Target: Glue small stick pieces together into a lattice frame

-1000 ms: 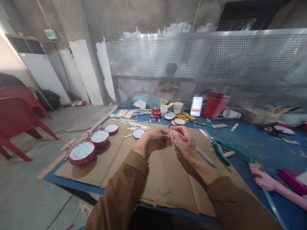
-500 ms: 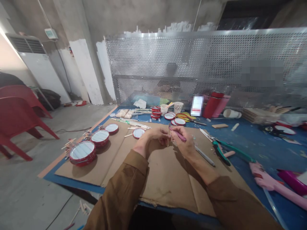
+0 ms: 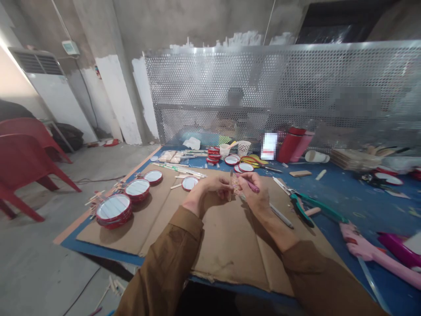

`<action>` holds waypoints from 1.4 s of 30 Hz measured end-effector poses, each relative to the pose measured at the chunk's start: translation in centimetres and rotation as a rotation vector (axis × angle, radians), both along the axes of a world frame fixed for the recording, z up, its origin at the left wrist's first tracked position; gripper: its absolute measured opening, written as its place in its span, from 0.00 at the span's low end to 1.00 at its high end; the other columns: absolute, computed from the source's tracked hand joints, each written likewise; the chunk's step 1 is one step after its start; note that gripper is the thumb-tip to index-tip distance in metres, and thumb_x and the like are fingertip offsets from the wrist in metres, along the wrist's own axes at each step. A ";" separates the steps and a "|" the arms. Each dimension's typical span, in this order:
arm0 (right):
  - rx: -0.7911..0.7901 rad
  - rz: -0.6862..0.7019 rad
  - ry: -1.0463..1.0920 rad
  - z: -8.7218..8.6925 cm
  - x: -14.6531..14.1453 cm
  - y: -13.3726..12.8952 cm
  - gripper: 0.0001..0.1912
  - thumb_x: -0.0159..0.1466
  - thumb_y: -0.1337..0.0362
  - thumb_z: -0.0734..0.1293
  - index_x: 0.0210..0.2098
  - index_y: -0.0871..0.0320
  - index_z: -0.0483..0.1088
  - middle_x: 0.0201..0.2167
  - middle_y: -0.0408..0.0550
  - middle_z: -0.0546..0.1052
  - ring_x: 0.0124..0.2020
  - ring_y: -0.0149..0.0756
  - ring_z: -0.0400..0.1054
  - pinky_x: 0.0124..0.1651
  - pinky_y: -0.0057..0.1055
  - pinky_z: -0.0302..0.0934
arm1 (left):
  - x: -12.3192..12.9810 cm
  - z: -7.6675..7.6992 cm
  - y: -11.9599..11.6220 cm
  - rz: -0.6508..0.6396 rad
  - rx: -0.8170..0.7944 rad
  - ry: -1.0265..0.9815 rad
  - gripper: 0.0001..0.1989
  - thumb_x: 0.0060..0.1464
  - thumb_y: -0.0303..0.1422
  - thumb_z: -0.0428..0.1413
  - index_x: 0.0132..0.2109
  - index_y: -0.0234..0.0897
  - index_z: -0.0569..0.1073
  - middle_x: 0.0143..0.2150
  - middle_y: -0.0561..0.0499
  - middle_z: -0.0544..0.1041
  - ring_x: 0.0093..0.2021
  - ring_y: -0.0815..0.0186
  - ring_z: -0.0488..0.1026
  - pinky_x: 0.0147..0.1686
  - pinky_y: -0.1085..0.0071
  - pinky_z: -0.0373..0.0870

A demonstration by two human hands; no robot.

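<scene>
Centre of frame: left hand [image 3: 215, 185] closed in a pinch on a small pale piece [image 3: 234, 183]; right hand [image 3: 255, 195] narrow, gripping a purple tool [image 3: 252, 187], its near end close to that piece. Contact between tool and piece: cannot tell. Both hands are above a cardboard sheet [image 3: 230, 241] on the blue bench [image 3: 368, 202].

Left of frame: 3 red-rimmed round pieces in a row, large [image 3: 113, 208], medium [image 3: 137, 188], small [image 3: 153, 177]. Thin sticks show by their left sides; whether fixed, cannot tell.

Progress, as judged: the row looks further along; the small piece in hand looks unfinished, details hidden by fingers. 1 white-topped disc [image 3: 190, 183] lies apart, beyond the left forearm, loose sticks [image 3: 179, 169] near it. Right of frame: grey pen [image 3: 281, 216] and teal-handled pliers [image 3: 300, 208], both unheld.
</scene>
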State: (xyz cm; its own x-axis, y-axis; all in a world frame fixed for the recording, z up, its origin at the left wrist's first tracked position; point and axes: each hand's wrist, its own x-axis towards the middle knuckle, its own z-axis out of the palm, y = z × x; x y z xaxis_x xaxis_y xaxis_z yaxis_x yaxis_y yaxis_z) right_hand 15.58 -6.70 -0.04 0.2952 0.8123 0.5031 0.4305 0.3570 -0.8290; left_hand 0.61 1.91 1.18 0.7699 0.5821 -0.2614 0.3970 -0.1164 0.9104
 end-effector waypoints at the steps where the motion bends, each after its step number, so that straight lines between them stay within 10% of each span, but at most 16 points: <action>1: -0.001 0.004 0.014 0.0 0.0 0.1 0.15 0.60 0.50 0.66 0.35 0.56 0.69 0.27 0.45 0.75 0.26 0.34 0.69 0.30 0.30 0.65 | 0.0 0.0 0.0 0.002 0.005 0.007 0.14 0.58 0.40 0.58 0.32 0.32 0.72 0.24 0.52 0.75 0.25 0.72 0.71 0.34 0.73 0.68; 42: -0.029 0.076 -0.074 -0.4 -0.2 0.0 0.13 0.61 0.52 0.65 0.34 0.56 0.69 0.29 0.47 0.77 0.28 0.36 0.71 0.33 0.32 0.65 | 0.2 -1.0 0.9 -0.039 0.010 -0.047 0.20 0.51 0.47 0.62 0.31 0.31 0.73 0.25 0.50 0.76 0.25 0.71 0.71 0.32 0.73 0.69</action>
State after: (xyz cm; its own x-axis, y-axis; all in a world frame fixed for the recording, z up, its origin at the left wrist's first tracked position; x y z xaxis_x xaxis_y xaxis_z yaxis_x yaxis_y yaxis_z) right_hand 15.35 -6.69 -0.43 0.1952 0.8454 0.4973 0.4638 0.3672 -0.8063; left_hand 0.76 2.85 0.17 0.8035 0.5538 -0.2185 0.3487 -0.1403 0.9267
